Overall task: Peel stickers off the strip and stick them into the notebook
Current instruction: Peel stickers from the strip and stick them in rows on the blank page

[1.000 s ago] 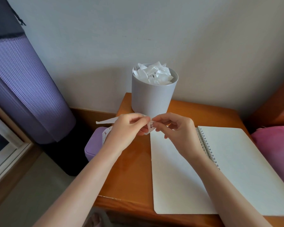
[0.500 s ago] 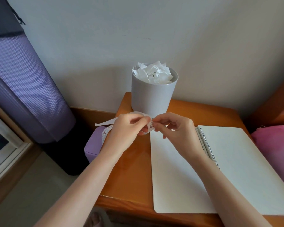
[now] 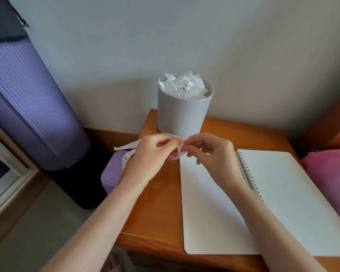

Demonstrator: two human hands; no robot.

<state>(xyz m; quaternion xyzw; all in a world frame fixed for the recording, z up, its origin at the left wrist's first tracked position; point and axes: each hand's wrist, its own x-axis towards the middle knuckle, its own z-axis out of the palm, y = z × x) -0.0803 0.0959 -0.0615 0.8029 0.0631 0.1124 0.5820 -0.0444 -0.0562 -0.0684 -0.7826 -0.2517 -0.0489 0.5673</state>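
A white sticker strip (image 3: pixel 126 146) loops over my left hand (image 3: pixel 151 156), which pinches it above the wooden table's far left part. One end sticks out to the left and another length with small red pictures hangs down beside the purple box. My right hand (image 3: pixel 208 152) pinches a small red-printed sticker (image 3: pixel 182 149) at the strip's bend, thumb and forefinger closed on it. Both hands meet just above the top left corner of the open spiral notebook (image 3: pixel 210 209), whose two pages lie blank.
A grey cup (image 3: pixel 182 116) full of crumpled white backing paper stands at the back of the wooden table (image 3: pixel 159 209). A purple box (image 3: pixel 111 173) sits left of the table, a rolled purple mat (image 3: pixel 28 107) further left, pink fabric (image 3: pixel 330 171) at right.
The strip's loop has risen a little over my left hand and its free end has shifted. Both hands stay pinched together at the same spot.
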